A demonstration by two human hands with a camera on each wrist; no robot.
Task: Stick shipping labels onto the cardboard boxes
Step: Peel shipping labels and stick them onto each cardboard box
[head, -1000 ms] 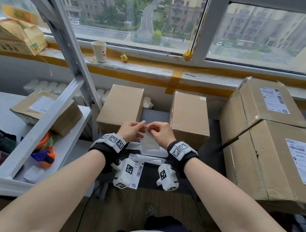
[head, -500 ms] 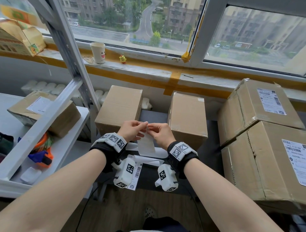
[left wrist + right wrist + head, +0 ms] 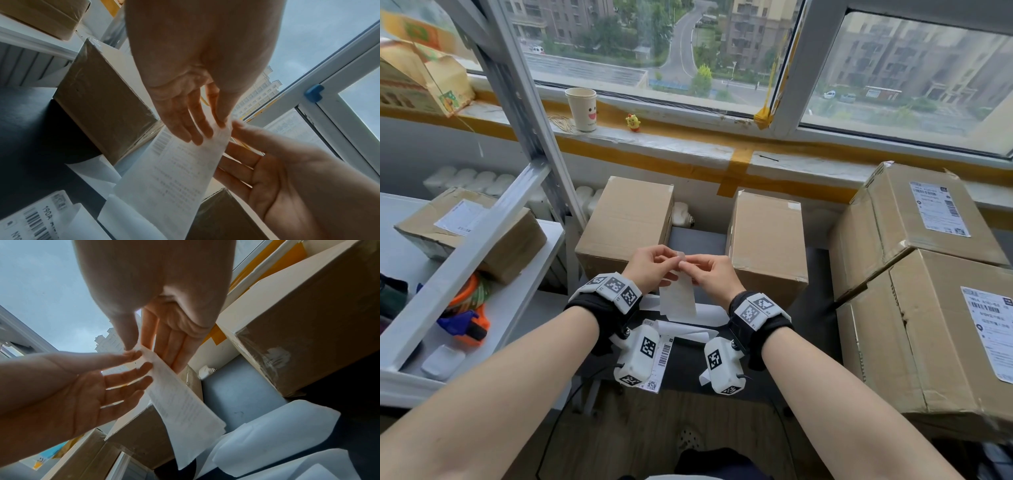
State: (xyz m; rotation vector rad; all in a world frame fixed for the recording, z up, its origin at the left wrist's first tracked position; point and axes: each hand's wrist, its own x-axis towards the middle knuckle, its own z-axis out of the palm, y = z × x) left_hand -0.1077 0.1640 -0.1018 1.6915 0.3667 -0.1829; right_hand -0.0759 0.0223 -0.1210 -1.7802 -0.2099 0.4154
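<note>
Two boxes [image 3: 626, 219] [image 3: 767, 240] side by side behind the hands [image 3: 681, 270], stacked boxes [image 3: 928, 274] right

A makeshift packing room high in a city building: taped cardboard boxes [image 3: 928, 260] already labelled stacked right of the hands, a metal shelving rack [image 3: 493, 219] to their left, a window [image 3: 688, 54] beyond overlooking apartment blocks

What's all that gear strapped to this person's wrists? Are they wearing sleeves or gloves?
No sleeves or gloves: both forearms and hands are bare. Each wrist wears a black band topped with a white block printed with black-and-white square code markers. Under each wrist hangs a white boxy camera pod bearing the same kind of markers. The left hand and right hand show no rings.
</note>
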